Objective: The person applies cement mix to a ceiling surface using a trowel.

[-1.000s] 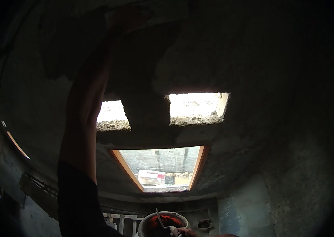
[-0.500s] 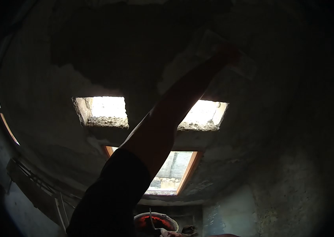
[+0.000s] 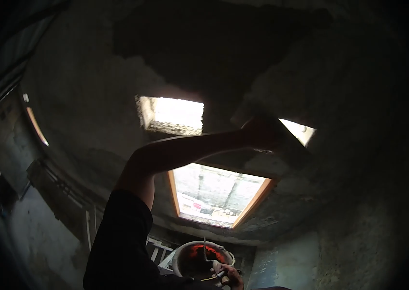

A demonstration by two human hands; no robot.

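My left hand (image 3: 260, 134) is raised at the end of a bent arm in front of the wall. It grips a flat, dark plastering float (image 3: 289, 140), which slants across the right-hand small opening. Deep shadow hides the fingers and most of the float. Low in the view, my right hand (image 3: 233, 278) is closed on the handle of what looks like a trowel (image 3: 206, 251), its thin metal part standing up nearly edge-on. Just behind that hand stands a round bucket (image 3: 177, 256) with a pale rim and a reddish inside.
The rough wall has a dark, damp-looking patch (image 3: 204, 43) high up. A small bright opening (image 3: 178, 113) lies left of my left hand, and a wood-framed window (image 3: 221, 193) sits below. At left, a long board (image 3: 52, 193) leans near pale slats (image 3: 158, 249).
My left hand has come down with the float, from high on the wall to the right-hand opening, the elbow bending. The view has shifted, showing more of my right hand and the bucket.
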